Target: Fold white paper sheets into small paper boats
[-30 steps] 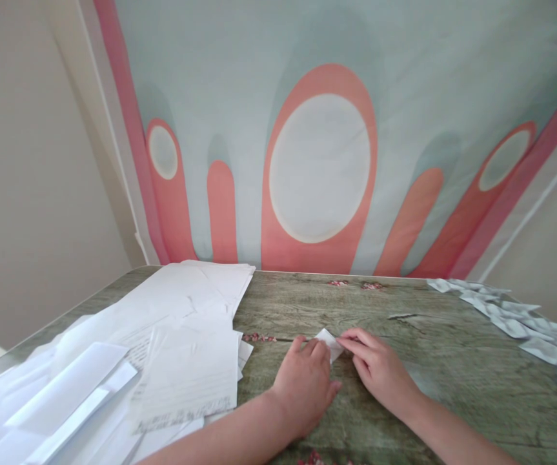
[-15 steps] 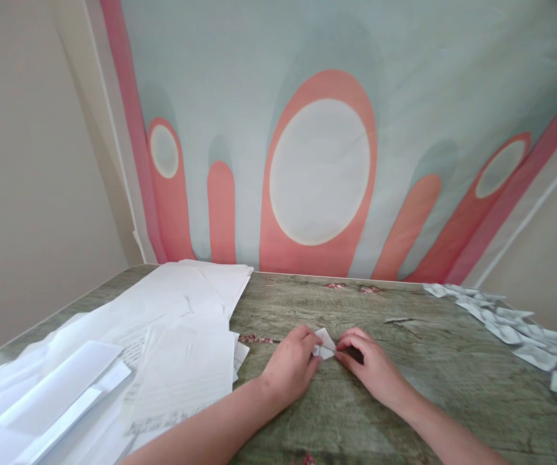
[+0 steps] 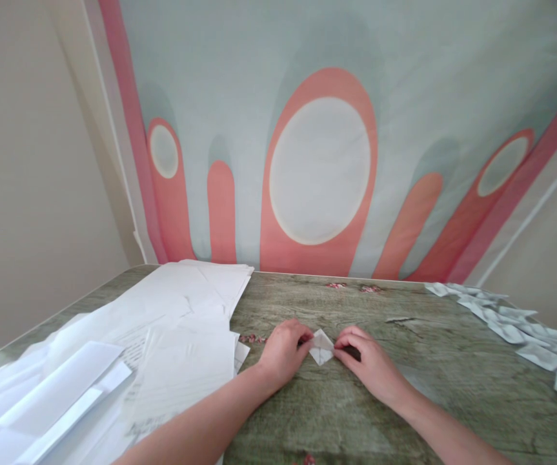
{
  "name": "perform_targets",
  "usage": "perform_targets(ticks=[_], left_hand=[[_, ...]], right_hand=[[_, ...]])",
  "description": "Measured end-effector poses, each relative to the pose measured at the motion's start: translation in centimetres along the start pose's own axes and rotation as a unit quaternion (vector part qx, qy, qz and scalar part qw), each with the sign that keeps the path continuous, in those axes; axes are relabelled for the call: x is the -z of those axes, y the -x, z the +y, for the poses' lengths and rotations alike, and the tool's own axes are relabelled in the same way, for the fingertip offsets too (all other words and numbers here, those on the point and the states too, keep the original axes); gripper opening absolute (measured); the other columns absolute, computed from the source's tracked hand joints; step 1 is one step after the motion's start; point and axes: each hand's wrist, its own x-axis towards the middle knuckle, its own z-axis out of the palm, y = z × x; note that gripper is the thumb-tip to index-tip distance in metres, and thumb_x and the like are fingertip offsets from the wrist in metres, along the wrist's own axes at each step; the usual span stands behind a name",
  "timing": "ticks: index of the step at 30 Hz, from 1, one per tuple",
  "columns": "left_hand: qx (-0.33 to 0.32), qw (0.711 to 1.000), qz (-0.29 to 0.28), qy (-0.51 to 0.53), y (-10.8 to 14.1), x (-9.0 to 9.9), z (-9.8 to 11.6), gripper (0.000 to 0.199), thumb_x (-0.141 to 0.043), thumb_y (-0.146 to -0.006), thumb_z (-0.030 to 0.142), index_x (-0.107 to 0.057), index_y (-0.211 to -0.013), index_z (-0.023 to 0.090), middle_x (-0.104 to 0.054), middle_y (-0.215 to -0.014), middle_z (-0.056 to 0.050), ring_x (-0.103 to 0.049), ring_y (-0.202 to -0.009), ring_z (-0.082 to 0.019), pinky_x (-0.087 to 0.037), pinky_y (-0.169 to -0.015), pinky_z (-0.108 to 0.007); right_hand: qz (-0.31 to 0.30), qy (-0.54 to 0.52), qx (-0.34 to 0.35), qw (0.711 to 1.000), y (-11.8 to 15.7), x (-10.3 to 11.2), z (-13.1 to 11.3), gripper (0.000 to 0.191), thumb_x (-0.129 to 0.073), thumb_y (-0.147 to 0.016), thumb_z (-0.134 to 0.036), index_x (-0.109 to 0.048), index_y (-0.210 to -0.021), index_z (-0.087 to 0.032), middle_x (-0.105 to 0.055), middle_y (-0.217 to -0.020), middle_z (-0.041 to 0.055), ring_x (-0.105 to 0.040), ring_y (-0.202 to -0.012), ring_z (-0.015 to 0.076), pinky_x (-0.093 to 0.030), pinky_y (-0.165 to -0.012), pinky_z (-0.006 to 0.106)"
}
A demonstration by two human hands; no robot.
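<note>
A small white folded paper, diamond-shaped with crease lines across it, is between my hands over the wood-grain table. My left hand pinches its left corner between thumb and fingers. At the opposite corner, my right hand grips the paper with thumb and index finger, the other fingers curled. Most of the diamond's face shows between the fingertips.
Overlapping white sheets, some with writing, cover the table's left side, with folded white strips on top. Several folded white paper pieces lie in rows along the right edge. A patterned cloth stands behind the table.
My left hand has shifted slightly left and up, its fingers now only at the paper's left corner, so more of the diamond shows. My right hand has hardly moved.
</note>
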Motion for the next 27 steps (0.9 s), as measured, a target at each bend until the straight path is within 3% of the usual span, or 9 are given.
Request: perform_targets(ticks=[13, 27], left_hand=[[-0.01, 0.999, -0.042, -0.033, 0.0, 0.8, 1.2, 0.016, -0.047, -0.084, 0.022, -0.063, -0.08, 0.019, -0.065, -0.084, -0.001, -0.058, -0.081, -0.016, -0.041, -0.074, -0.023], [0.061, 0.988, -0.051, -0.129, -0.3, 0.2, 2.2, 0.01, -0.052, -0.084, 0.026, -0.056, -0.091, 0.019, -0.064, -0.089, -0.004, -0.06, -0.086, -0.019, -0.042, -0.076, -0.029]], right_hand=[[-0.021, 0.041, -0.009, 0.999, -0.1, 0.3, -0.6, 0.015, -0.051, -0.082, -0.023, -0.059, -0.069, -0.019, -0.056, -0.09, 0.0052, -0.053, -0.089, 0.0198, -0.041, -0.08, 0.034], [-0.007, 0.065, -0.055, 0.996, -0.6, -0.2, -0.6, 0.016, -0.053, -0.071, -0.014, -0.056, -0.057, -0.019, -0.055, -0.081, 0.0046, -0.053, -0.082, 0.0195, -0.042, -0.077, 0.033]])
